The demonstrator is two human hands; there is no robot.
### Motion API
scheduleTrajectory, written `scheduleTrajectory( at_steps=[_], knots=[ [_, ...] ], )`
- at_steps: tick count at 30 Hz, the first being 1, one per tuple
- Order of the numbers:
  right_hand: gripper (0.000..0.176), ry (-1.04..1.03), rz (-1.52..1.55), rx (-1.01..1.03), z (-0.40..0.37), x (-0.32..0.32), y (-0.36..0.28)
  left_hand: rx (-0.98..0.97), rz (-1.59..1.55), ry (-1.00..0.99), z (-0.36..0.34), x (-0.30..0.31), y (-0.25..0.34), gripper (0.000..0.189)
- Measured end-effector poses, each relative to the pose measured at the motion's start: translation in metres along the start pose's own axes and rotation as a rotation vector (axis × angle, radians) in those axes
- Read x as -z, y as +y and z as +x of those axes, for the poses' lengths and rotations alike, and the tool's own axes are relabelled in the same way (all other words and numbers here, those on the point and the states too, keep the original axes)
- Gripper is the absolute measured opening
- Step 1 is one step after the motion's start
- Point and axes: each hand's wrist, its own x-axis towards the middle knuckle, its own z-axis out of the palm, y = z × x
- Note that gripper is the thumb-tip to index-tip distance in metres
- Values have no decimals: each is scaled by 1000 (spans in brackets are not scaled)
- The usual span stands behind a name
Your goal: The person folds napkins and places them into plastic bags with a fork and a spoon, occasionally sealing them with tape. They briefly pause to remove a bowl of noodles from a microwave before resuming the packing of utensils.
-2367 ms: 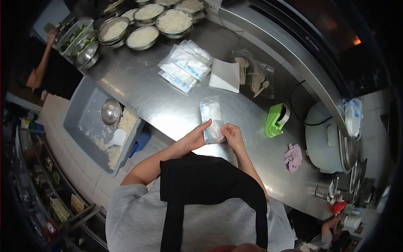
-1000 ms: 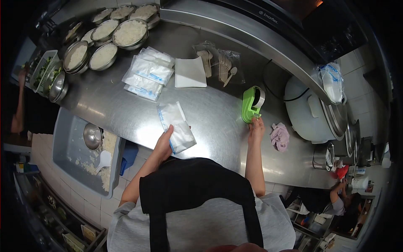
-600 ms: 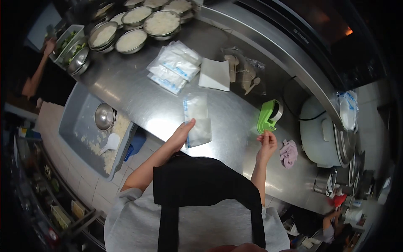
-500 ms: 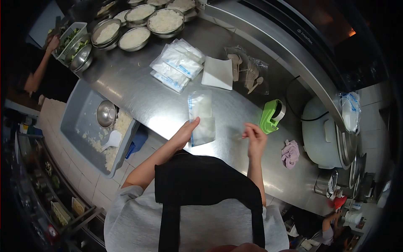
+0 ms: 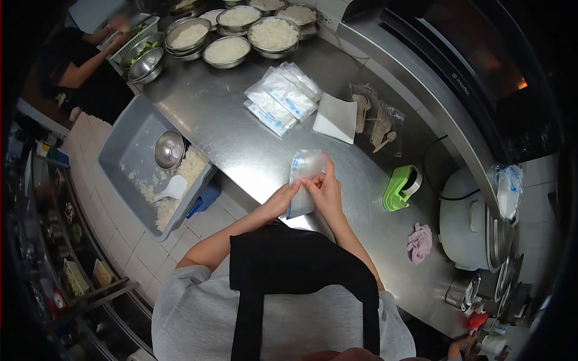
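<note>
In front of my body, a translucent plastic packet (image 5: 307, 162) with a blue printed edge is held just over the steel counter. My left hand (image 5: 282, 201) pinches its near left side between thumb and fingers. From the right, my right hand (image 5: 326, 194) grips it too, thumb close to the left thumb and a finger stretched along the far right edge. What the packet contains cannot be made out. Beyond it lies a pile of similar packets (image 5: 283, 96), beside a stack of white paper sheets (image 5: 335, 118).
Bowls of rice (image 5: 273, 34) crowd the far end. Wooden cutlery in plastic (image 5: 381, 129), a green tape dispenser (image 5: 398, 189), a pink cloth (image 5: 419, 243) and a large cooker (image 5: 463, 225) stand right. A grey tub (image 5: 127, 201) holds rice, left. Another person (image 5: 84, 72) handles greens.
My right hand has come left from above the counter and taken hold of the packet beside my left hand. The packet is now tilted and bent. The view has shifted slightly.
</note>
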Motion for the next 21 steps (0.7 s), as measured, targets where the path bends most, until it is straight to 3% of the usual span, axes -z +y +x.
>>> scheduleTrajectory(
  at_steps=[2, 6, 9, 14, 16, 20, 21],
  knots=[
    [56, -72, -460, -96, 4, 4, 5, 13, 33, -1, 1, 5, -5, 59],
    [54, -109, -485, -113, -11, 12, 51, 139, 44, -78, 3, 11, -2, 54],
    [48, -41, -275, -137, -28, 29, 74, 305, -268, 51, 18, 22, -21, 39],
    [42, 100, -139, -166, -45, 58, 81, 17, -291, 346, 53, 51, 56, 36],
    [41, 125, -126, -159, -47, 63, 73, -162, -349, 321, 72, 63, 90, 39],
    [38, 142, -135, -117, -50, 66, 66, -168, -536, 257, 120, 111, 85, 53],
    [38, 142, -139, -105, -50, 66, 64, -293, -141, 645, 136, 130, 66, 61]
  ],
)
